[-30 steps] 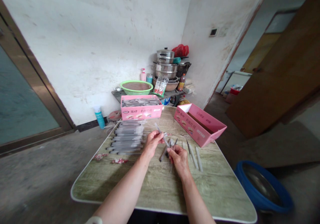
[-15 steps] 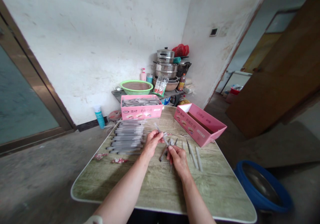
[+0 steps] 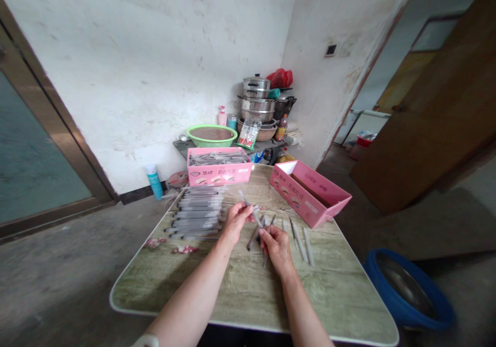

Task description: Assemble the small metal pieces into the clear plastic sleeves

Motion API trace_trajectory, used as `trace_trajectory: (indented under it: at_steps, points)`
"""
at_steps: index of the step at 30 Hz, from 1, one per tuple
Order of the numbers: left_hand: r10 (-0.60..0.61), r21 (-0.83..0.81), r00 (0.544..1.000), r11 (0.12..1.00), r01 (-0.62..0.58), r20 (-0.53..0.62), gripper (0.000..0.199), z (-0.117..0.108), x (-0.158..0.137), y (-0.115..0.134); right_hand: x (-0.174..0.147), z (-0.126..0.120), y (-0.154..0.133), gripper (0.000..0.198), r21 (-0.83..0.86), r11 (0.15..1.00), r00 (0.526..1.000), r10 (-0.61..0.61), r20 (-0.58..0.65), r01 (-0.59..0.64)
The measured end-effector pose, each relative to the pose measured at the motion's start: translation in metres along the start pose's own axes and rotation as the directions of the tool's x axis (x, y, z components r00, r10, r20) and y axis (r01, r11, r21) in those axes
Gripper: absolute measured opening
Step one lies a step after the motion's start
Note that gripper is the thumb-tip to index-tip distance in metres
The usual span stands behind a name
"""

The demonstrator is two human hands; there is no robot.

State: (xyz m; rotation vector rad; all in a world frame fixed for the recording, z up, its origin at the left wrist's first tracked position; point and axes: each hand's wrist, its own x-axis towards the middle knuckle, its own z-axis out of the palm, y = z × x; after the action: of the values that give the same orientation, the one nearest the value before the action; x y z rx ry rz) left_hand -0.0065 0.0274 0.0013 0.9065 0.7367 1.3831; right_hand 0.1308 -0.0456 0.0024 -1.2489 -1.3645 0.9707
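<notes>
Above the table's middle, my left hand (image 3: 235, 223) is closed, thumb and fingers pinching a slim pen in a clear sleeve (image 3: 243, 198). My right hand (image 3: 277, 245) is pinched too, at a small crossed heap of dark-tipped pens (image 3: 254, 237); what exactly its fingertips grip is partly hidden. To the left lies a neat stack of sleeved grey pens (image 3: 198, 213), side by side. A few loose pieces, among them a dark pen (image 3: 293, 230) and a pale clear sleeve (image 3: 309, 246), rest right of my right hand.
A pink box (image 3: 219, 174) full of pens stands at the table's back. Another pink box (image 3: 310, 194) sits angled at the right edge. Behind are a green basin (image 3: 211, 141) and stacked pots (image 3: 256, 104). A blue tub (image 3: 437, 311) stands on the floor at right.
My right hand's fingertips have shifted very slightly. My left hand keeps its pinch on the sleeved pen, and the surrounding things have not moved.
</notes>
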Motion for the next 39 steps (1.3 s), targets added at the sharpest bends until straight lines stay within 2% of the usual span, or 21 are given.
trace_trajectory:
  at_steps: [6,12,16,18,21,23,24,26,27,29,31,32,34,36,39]
  points:
    - [0.004,-0.004,1.0,1.0,-0.004,0.004,0.034,0.001,0.0,0.0,0.0,0.001,-0.004,0.043,-0.009,1.0,1.0,-0.005,0.006,0.005]
    - [0.007,-0.035,0.998,0.999,-0.009,-0.059,0.038,0.001,0.001,0.002,0.001,-0.003,0.0,0.029,-0.113,0.991,0.984,-0.087,-0.154,0.07]
    - [0.019,-0.052,0.996,0.998,-0.023,-0.088,0.039,-0.001,0.002,0.001,0.003,-0.019,0.002,0.028,-0.365,0.931,0.924,-0.162,-0.346,0.027]
    - [0.022,-0.053,0.995,0.998,-0.027,-0.096,0.04,-0.002,0.003,0.001,0.003,-0.027,0.001,0.03,-0.518,0.849,0.907,-0.13,-0.4,-0.106]
    - [0.011,-0.039,0.997,0.999,-0.014,-0.079,0.04,-0.002,0.002,0.002,0.001,-0.037,-0.001,0.029,-0.714,0.584,0.875,-0.012,-0.483,-0.386]
    - [0.001,-0.016,0.999,1.0,-0.002,-0.051,0.04,-0.002,0.002,0.002,0.001,-0.04,-0.002,0.029,-0.765,0.438,0.86,0.038,-0.509,-0.472]
    - [0.0,-0.004,0.999,1.0,0.0,-0.035,0.039,-0.001,0.001,0.002,0.0,-0.04,-0.002,0.03,-0.774,0.415,0.86,0.044,-0.508,-0.478]
    - [0.005,0.023,1.0,1.0,-0.005,-0.005,0.038,-0.001,0.001,0.001,0.0,-0.037,-0.002,0.034,-0.778,0.473,0.883,0.003,-0.468,-0.414]
    - [0.012,0.038,1.0,0.999,-0.012,0.007,0.037,-0.001,0.001,0.0,-0.001,-0.034,-0.002,0.036,-0.773,0.54,0.908,-0.039,-0.418,-0.333]
    - [0.025,0.066,0.999,0.997,-0.027,0.027,0.036,0.0,0.001,0.0,-0.002,-0.025,-0.003,0.039,-0.734,0.673,0.955,-0.146,-0.257,-0.094]
    - [0.033,0.087,0.999,0.996,-0.036,0.039,0.035,0.0,0.001,-0.001,-0.003,-0.016,-0.004,0.039,-0.681,0.725,0.972,-0.218,-0.083,0.105]
    - [0.038,0.094,0.999,0.995,-0.042,0.037,0.035,0.0,0.002,-0.001,-0.004,-0.013,-0.005,0.037,-0.67,0.726,0.973,-0.23,-0.025,0.154]
    - [0.076,0.099,0.997,0.992,-0.074,-0.011,0.037,-0.001,0.004,-0.001,-0.005,-0.01,-0.006,0.035,-0.674,0.714,0.973,-0.23,0.032,0.191]
    - [0.17,0.096,0.977,0.983,-0.158,-0.129,0.037,-0.004,0.007,0.0,-0.005,-0.011,-0.006,0.031,-0.711,0.684,0.978,-0.208,0.026,0.165]
    - [0.341,0.127,0.887,0.94,-0.316,-0.311,0.035,-0.012,0.012,0.001,-0.005,-0.018,-0.005,0.022,-0.809,0.587,0.986,-0.144,-0.083,0.018]
